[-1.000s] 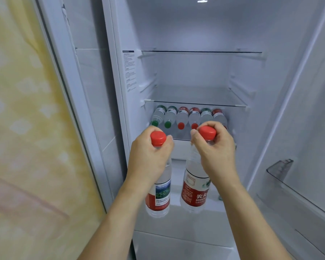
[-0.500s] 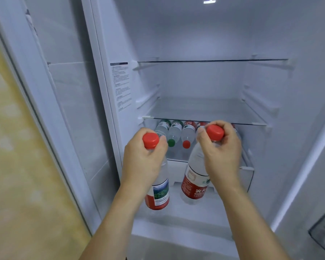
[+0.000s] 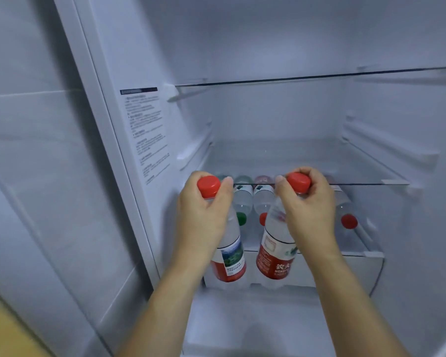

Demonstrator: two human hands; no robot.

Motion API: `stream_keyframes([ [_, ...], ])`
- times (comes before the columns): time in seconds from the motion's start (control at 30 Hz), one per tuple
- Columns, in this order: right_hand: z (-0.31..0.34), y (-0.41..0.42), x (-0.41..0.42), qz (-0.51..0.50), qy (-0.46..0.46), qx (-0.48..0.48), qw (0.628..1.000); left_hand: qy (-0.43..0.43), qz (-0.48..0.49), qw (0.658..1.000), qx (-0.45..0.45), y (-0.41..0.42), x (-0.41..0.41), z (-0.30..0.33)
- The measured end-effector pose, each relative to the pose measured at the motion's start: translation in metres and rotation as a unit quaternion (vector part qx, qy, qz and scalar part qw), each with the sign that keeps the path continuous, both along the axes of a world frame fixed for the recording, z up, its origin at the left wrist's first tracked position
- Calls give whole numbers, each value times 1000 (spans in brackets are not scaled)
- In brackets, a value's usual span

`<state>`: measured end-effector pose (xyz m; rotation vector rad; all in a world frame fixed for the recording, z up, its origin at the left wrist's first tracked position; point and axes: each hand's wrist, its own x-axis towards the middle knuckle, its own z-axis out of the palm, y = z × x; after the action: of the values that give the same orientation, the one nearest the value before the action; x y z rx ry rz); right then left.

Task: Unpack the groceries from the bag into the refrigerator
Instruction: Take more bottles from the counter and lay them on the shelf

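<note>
The refrigerator [image 3: 281,42] stands open and fills almost the whole view, with white inner walls and a printed notice [image 3: 146,135] on its left wall. Inside, an upper glass shelf [image 3: 319,76] runs across near the top, and a middle glass shelf [image 3: 307,161] lies below it with nothing on it that I can see. Under the middle shelf, a lower shelf [image 3: 366,243] carries a row of lying bottles [image 3: 263,202], their caps turned to the front edge; one cap is green and the others that show are red. In front of this row, the left hand [image 3: 204,222] holds the left bottle [image 3: 229,258] by its neck, fingers curled round it just under the red cap. The right hand [image 3: 309,215] holds the right bottle [image 3: 276,253] in the same way, fingers grasping the neck. Both bottles hang almost upright, a little tilted, close beside each other, in the air before the front edge of the lower shelf. The step in hand seems to be to place these two bottles inside. To do it well, I think each bottle should be raised above the front edge of the middle shelf, which looks free, and set down standing or laid with care, so that they do not knock the glass or roll.
</note>
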<state>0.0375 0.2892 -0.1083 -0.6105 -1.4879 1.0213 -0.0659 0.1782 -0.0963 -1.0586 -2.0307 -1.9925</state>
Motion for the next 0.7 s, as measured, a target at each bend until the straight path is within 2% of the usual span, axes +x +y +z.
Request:
stream_keyframes([
  [0.2,-10,18,-15,-14,-8,-21,1000,-152,-69,985,32,16,-25,-2],
  [0.3,-10,23,-18,-30,-8,-26,999,-189,-97,976,42,21,-28,-1],
  [0.43,-10,25,-19,-39,-6,-35,999,-159,-92,981,56,22,-28,-2],
  [0.7,-5,24,-14,-56,52,8,997,-17,-63,989,134,16,-22,-18],
])
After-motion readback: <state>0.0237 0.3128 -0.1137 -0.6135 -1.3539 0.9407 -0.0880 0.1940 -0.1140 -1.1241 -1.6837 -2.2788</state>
